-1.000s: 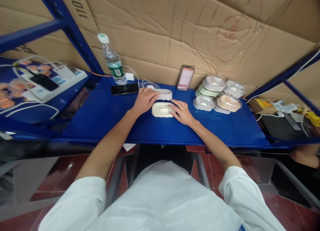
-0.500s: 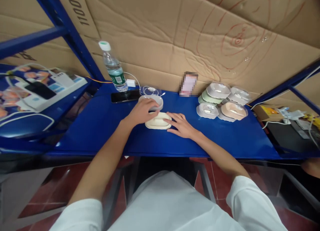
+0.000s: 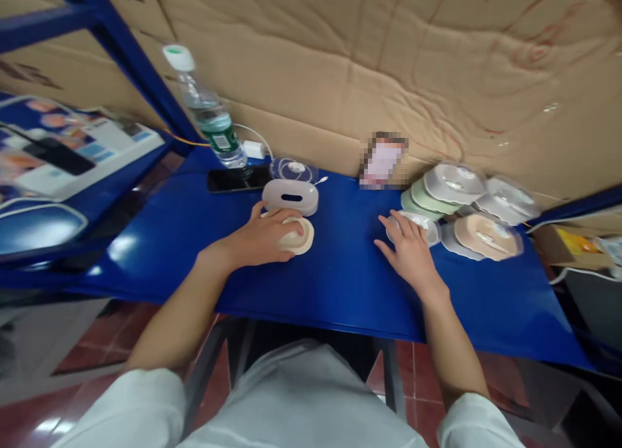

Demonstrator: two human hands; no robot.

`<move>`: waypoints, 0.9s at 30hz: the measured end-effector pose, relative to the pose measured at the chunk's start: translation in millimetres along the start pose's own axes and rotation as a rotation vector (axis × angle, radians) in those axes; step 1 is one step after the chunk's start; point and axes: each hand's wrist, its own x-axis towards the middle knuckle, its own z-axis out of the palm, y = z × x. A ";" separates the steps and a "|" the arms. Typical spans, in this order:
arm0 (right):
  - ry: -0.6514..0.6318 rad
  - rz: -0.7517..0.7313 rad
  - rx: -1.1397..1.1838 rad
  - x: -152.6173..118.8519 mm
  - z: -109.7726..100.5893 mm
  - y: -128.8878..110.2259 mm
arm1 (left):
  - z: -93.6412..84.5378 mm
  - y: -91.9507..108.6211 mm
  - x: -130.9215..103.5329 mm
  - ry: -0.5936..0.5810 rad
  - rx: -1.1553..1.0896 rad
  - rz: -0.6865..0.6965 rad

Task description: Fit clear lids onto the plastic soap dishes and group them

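Observation:
My left hand [image 3: 265, 237] is closed round a cream oval dish-like piece [image 3: 304, 241] on the blue tabletop, thumb at its near side and fingers over its far side. Just behind it stands a pale grey oval box [image 3: 311, 202] with a dark slot in its top. Off to the right, my right hand [image 3: 408, 247] reaches over a clear-wrapped pale oval piece [image 3: 427, 231], fingers spread and touching or just above it. Beside that piece are stacked wrapped oval pieces: pale grey [image 3: 457, 181], green [image 3: 418, 202] and peach [image 3: 486, 234].
A water bottle [image 3: 214, 121] stands at the back left, near a dark phone [image 3: 233, 180], a white charger [image 3: 253, 149] and a coiled cable [image 3: 294, 169]. A blurred-out phone-like thing [image 3: 383, 160] leans on the cardboard wall [image 3: 301, 72]. Blue shelf posts [image 3: 131, 59] flank the table.
My left hand has moved from the grey box onto the cream piece. My right hand has left the cream piece and moved right to the wrapped pieces. The view has shifted slightly.

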 end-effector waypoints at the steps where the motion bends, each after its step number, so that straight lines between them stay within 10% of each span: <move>1: -0.012 -0.047 0.050 -1.3 -3.9 -5.5 | -2.6 0.0 -2.3 -0.021 -0.004 -0.012; 12: -0.052 -0.050 0.051 -3.0 -3.7 10.2 | -0.5 24.5 8.4 0.173 0.092 0.068; 20: -0.045 -0.202 0.290 11.3 13.7 -46.4 | 28.8 53.7 18.1 0.238 -0.040 0.321; 27: 0.222 -0.272 0.255 0.9 18.7 -66.7 | 33.1 46.7 39.0 0.343 -0.097 0.234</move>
